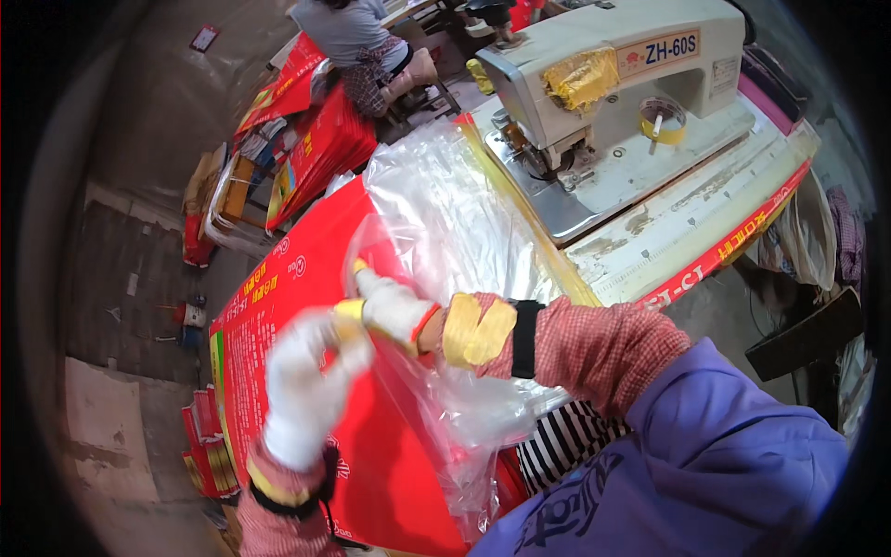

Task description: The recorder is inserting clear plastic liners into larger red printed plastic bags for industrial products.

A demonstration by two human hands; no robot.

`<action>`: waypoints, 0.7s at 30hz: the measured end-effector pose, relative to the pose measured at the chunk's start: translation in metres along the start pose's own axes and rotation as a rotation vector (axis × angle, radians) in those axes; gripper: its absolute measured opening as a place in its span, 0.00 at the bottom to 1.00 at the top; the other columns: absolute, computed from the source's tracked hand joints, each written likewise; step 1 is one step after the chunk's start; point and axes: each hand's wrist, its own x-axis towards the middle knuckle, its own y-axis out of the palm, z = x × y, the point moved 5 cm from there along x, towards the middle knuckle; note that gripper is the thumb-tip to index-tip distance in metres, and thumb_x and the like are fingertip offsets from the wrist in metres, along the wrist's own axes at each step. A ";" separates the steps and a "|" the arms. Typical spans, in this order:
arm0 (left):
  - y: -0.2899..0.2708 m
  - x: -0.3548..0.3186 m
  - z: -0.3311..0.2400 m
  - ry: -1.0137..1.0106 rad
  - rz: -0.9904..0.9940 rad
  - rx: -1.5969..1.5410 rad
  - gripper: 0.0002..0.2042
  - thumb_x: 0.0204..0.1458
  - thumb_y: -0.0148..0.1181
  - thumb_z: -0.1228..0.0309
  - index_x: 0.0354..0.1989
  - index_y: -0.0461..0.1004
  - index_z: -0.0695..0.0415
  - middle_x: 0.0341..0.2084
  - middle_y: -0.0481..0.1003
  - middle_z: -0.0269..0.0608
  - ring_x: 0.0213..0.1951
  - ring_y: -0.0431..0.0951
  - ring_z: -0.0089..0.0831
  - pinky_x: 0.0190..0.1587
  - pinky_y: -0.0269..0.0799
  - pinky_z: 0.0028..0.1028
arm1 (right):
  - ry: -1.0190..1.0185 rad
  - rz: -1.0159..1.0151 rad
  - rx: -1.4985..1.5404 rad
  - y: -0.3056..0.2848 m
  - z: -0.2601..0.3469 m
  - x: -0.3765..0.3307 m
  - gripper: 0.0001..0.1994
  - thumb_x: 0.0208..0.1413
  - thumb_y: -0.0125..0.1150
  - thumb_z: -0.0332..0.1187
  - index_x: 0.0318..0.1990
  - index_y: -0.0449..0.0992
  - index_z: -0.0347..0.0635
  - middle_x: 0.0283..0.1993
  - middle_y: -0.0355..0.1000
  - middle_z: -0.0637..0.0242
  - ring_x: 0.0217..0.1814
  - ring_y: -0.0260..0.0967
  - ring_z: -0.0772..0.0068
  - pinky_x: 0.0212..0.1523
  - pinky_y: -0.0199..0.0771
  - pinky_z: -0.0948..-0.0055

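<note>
The clear plastic liner (445, 241) is thin and slippery, so I judge it can slide out of the fingers or bunch up in wrinkles over the red woven sack (278, 316), which lies before the sewing machine (603, 102) on the worktop (687, 223). The right hand (394, 311) pinches the liner edge, fingers pressed together. The left hand (306, 385) (blurred) touches the same place; its grip I cannot tell.

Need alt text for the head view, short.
Two white-gloved hands, left hand and right hand, meet at the edge of a clear plastic liner lying over a red printed sack. A sewing machine sits beyond on a worn table.
</note>
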 end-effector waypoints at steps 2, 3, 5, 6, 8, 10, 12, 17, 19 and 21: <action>0.000 0.053 -0.009 0.355 -0.211 0.536 0.17 0.33 0.67 0.75 0.36 0.72 0.60 0.30 0.75 0.44 0.33 0.75 0.38 0.38 0.71 0.29 | -0.373 0.048 -0.242 0.012 0.010 0.007 0.38 0.46 0.60 0.50 0.60 0.52 0.37 0.46 0.68 0.42 0.47 0.69 0.49 0.44 0.70 0.62; 0.008 0.079 -0.025 0.425 -0.284 0.763 0.18 0.32 0.67 0.75 0.36 0.72 0.60 0.31 0.75 0.45 0.34 0.75 0.42 0.40 0.72 0.31 | -0.687 0.013 -0.380 0.016 0.012 0.011 0.37 0.46 0.60 0.49 0.59 0.54 0.37 0.45 0.68 0.41 0.46 0.69 0.49 0.43 0.71 0.63; 0.024 0.111 -0.010 0.412 -0.182 0.851 0.17 0.32 0.66 0.75 0.35 0.73 0.60 0.32 0.75 0.46 0.35 0.75 0.43 0.39 0.71 0.33 | -0.367 0.134 -0.277 0.004 0.026 -0.011 0.35 0.46 0.59 0.49 0.58 0.57 0.39 0.42 0.69 0.42 0.44 0.70 0.48 0.42 0.71 0.63; 0.035 0.120 -0.001 0.395 -0.082 0.950 0.16 0.33 0.65 0.74 0.35 0.74 0.60 0.32 0.75 0.46 0.35 0.75 0.43 0.39 0.71 0.36 | -0.059 0.254 -0.164 0.003 0.023 -0.020 0.33 0.45 0.59 0.49 0.56 0.60 0.40 0.39 0.71 0.42 0.41 0.71 0.48 0.40 0.72 0.63; 0.056 0.123 0.017 0.359 0.168 0.949 0.14 0.36 0.63 0.74 0.34 0.74 0.60 0.31 0.75 0.47 0.35 0.75 0.42 0.38 0.71 0.35 | -0.280 0.339 -0.321 0.029 0.003 -0.012 0.28 0.48 0.56 0.49 0.52 0.63 0.40 0.37 0.72 0.46 0.38 0.71 0.48 0.39 0.72 0.61; 0.079 0.102 0.039 0.308 0.404 0.486 0.06 0.44 0.56 0.72 0.30 0.75 0.58 0.24 0.74 0.48 0.31 0.76 0.42 0.34 0.72 0.35 | -0.474 0.424 -0.480 0.037 0.000 -0.016 0.23 0.51 0.53 0.48 0.48 0.66 0.40 0.34 0.73 0.50 0.34 0.71 0.48 0.37 0.71 0.59; 0.074 0.102 0.046 0.151 0.378 0.760 0.02 0.44 0.55 0.73 0.25 0.72 0.56 0.19 0.74 0.45 0.26 0.76 0.43 0.30 0.72 0.35 | -0.224 0.520 -0.519 0.022 0.015 -0.038 0.24 0.53 0.47 0.49 0.53 0.64 0.44 0.33 0.73 0.49 0.37 0.71 0.46 0.38 0.70 0.56; 0.047 0.174 0.041 0.092 -0.207 1.293 0.04 0.50 0.48 0.72 0.30 0.71 0.52 0.24 0.75 0.39 0.26 0.78 0.35 0.26 0.74 0.34 | -0.130 0.450 -0.445 0.035 -0.028 -0.003 0.25 0.42 0.59 0.45 0.51 0.69 0.49 0.31 0.74 0.53 0.33 0.73 0.51 0.33 0.72 0.58; 0.065 0.182 0.058 0.075 -0.205 1.314 0.05 0.50 0.48 0.71 0.30 0.71 0.52 0.24 0.76 0.39 0.26 0.79 0.36 0.27 0.75 0.34 | -0.528 0.448 -0.717 0.080 -0.063 0.024 0.17 0.30 0.70 0.37 0.34 0.79 0.48 0.30 0.76 0.60 0.32 0.74 0.57 0.30 0.74 0.60; 0.066 0.179 0.086 0.029 -0.204 1.337 0.05 0.51 0.47 0.71 0.31 0.72 0.52 0.25 0.76 0.39 0.26 0.79 0.36 0.28 0.75 0.34 | -0.762 0.489 -0.947 0.100 -0.055 0.010 0.14 0.16 0.76 0.30 0.20 0.80 0.49 0.29 0.76 0.66 0.30 0.75 0.62 0.27 0.74 0.62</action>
